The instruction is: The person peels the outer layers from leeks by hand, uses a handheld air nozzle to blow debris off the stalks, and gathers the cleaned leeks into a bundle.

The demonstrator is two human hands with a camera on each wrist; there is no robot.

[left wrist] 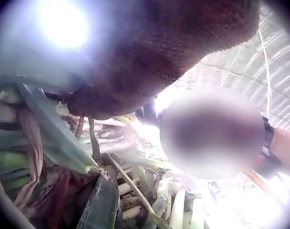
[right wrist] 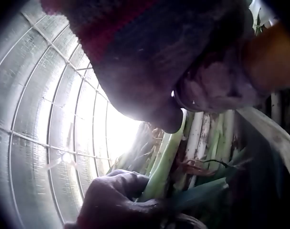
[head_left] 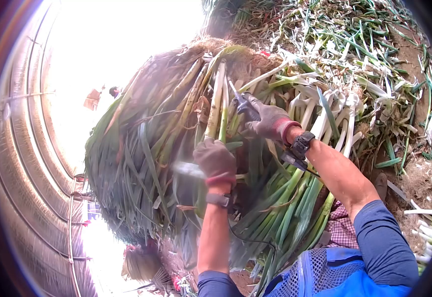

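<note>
My gloved left hand (head_left: 215, 159) grips a long green onion (head_left: 218, 101) low on its stalk, with the white end pointing away from me. In the right wrist view the fingers curl round the same green onion (right wrist: 165, 160). My gloved right hand (head_left: 270, 120) holds a grey-blue tool with a thin nozzle, like an air blow gun (head_left: 245, 105), close beside the stalk. A big heap of green onions (head_left: 142, 153) lies under and left of both hands. Something pale and blurred (head_left: 189, 169) shows left of my left hand.
Loose peelings and leaves (head_left: 335, 39) cover the ground at the upper right. More white-ended onions (head_left: 431, 232) lie at the right edge. A ribbed, curved wall (head_left: 35, 123) runs down the left. A dark cord (head_left: 255, 242) hangs near my left forearm.
</note>
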